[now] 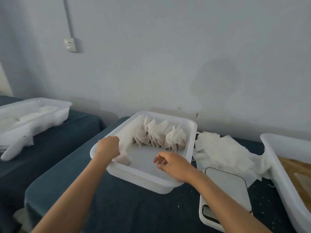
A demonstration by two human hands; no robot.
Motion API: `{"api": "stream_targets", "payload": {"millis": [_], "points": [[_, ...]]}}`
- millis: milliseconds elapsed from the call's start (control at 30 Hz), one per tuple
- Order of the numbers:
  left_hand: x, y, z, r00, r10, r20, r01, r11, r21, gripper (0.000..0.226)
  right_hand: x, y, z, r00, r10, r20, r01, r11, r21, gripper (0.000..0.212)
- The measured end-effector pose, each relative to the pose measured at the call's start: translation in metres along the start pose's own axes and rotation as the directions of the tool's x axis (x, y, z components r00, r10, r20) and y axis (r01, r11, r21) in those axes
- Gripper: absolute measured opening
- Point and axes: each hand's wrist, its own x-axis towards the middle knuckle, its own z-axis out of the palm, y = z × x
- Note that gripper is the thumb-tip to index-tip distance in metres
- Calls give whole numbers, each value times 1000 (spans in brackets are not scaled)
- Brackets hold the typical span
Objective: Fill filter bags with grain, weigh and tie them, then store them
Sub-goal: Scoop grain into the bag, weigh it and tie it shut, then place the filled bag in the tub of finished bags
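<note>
A white storage tray (pixel 183 185) sits on the dark blue table, holding a row of several filled, tied filter bags (pixel 159 135) standing along its far side. My left hand (pixel 108 147) grips a filled filter bag (pixel 122 159) at the tray's near left corner. My right hand (pixel 171 163) hovers over the tray's near right part with fingers loosely curled, and a thin white string shows between its fingertips. A white scale (pixel 225 187) lies to the right of the tray. Empty filter bags (pixel 222 152) are heaped behind the scale.
A large white tub with brown grain (pixel 296 175) stands at the far right. Another white tray (pixel 33 113) with white packets sits on a second dark table at the left. The grey wall rises just behind the tray.
</note>
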Motion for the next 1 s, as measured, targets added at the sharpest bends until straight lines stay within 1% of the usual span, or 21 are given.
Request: {"api": "stream_targets", "payload": {"millis": [33,67,100,167,233,300,333,400,433,500,533,567,600,633,667,733,767,833,867,900,1000], "points": [[-2,0,0,1000,-5,-5,5,987,160,9,0,0,0,1000,-3,4,3,1000,-12,14],[-3,1,1,1000,-5,-7,7,959,283,14,0,-1,1,1000,-6,7,6,1000,-21,14],[-3,2,1,1000,-8,-11,12,933,360,18,0,-1,1,1000,-7,10,7,1000,-28,15],[-3,4,2,999,-22,-32,34,888,459,25,-1,-3,1,1000,-9,11,10,999,-38,15],[-3,5,2,997,-45,-64,71,859,508,27,-3,-3,1,1000,-29,-2,29,999,-29,16],[-2,3,5,993,-75,-91,111,854,508,28,-7,-2,1,997,-65,-45,66,998,24,18],[-1,2,7,990,-82,-115,128,862,490,32,-9,0,-1,993,-84,-88,89,995,50,18],[-2,5,8,977,-68,-200,149,894,422,42,-15,10,-10,970,-90,-226,112,990,87,19],[-2,9,8,967,-58,-250,153,912,380,46,-18,18,-18,948,-62,-311,101,989,110,20],[-2,23,4,943,-19,-331,128,943,309,47,-23,40,-38,879,63,-473,22,985,173,22],[-2,32,2,935,15,-353,89,957,277,44,-26,53,-48,833,139,-535,-39,980,194,23],[-1,41,0,930,51,-364,40,970,240,39,-30,69,-58,791,206,-575,-115,975,191,24],[-1,50,-2,926,80,-368,-10,982,187,34,-34,84,-66,765,259,-589,-200,966,165,24],[-1,59,-5,924,100,-368,-58,990,125,30,-38,100,-73,762,301,-573,-285,951,120,23],[-2,68,-7,924,112,-366,-94,993,66,26,-42,114,-77,778,333,-533,-359,932,58,20],[-4,84,-11,922,132,-364,-148,989,-16,23,-48,137,-82,820,381,-428,-475,869,-137,18],[-6,90,-11,921,143,-363,-166,986,-31,22,-50,144,-82,831,412,-374,-517,820,-245,25],[-7,101,-11,922,155,-356,-183,982,-47,21,-50,153,-82,836,479,-267,-549,741,-387,47],[-8,105,-10,923,158,-351,-190,980,-60,21,-49,155,-80,837,497,-229,-545,719,-430,52],[-8,109,-8,924,163,-346,-201,977,-74,20,-48,158,-77,844,496,-206,-530,707,-468,53],[-11,119,-3,914,200,-353,-247,965,-93,18,-50,165,-71,875,427,-226,-479,706,-521,37]]}}
